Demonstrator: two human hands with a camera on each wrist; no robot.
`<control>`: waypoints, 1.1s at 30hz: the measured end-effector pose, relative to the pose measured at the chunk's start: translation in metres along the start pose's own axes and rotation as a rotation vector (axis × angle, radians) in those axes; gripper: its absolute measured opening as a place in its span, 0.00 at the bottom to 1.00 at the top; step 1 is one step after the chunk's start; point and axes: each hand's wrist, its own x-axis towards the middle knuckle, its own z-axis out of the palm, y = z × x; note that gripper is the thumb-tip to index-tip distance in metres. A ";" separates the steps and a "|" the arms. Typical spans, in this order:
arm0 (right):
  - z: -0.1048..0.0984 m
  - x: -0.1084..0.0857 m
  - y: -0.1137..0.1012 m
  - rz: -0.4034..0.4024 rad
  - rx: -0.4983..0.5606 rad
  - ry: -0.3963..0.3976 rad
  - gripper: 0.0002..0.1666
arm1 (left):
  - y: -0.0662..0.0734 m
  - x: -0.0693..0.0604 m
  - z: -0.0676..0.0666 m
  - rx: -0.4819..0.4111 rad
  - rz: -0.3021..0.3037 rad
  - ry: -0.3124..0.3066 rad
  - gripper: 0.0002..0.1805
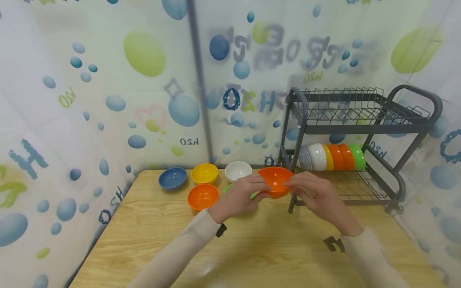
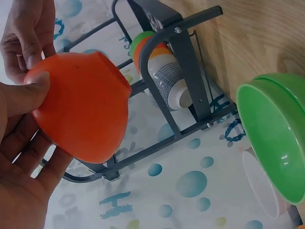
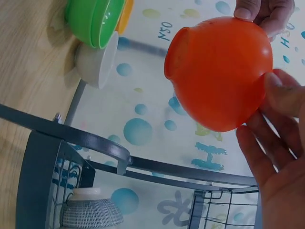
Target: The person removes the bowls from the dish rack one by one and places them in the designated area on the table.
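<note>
Both hands hold an orange bowl above the table, just left of the rack. My left hand pinches its left rim, and my right hand pinches the right rim. In the left wrist view the bowl shows its outer side and foot, with thumb and fingers at the rim. The right wrist view shows the same bowl between both hands. Beneath my left hand, a green bowl is mostly hidden; the left wrist view shows stacked green bowls.
A two-tier dark dish rack stands at the right, with a row of bowls on edge in its lower tier. On the table sit a blue bowl, a yellow bowl, a white bowl and another orange bowl.
</note>
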 end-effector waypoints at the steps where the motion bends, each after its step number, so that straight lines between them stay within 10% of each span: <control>1: 0.001 0.001 0.000 0.008 -0.004 0.004 0.22 | -0.001 -0.001 0.000 0.007 -0.003 -0.001 0.07; 14: 0.001 0.017 0.016 0.155 -0.128 0.177 0.35 | -0.022 -0.023 -0.007 0.054 -0.089 0.032 0.08; 26: -0.018 0.038 0.030 0.612 0.127 0.176 0.37 | -0.043 -0.055 -0.030 0.101 -0.240 0.074 0.10; 33: -0.018 0.051 0.040 0.709 0.194 0.183 0.40 | -0.058 -0.077 -0.038 0.210 -0.259 0.105 0.09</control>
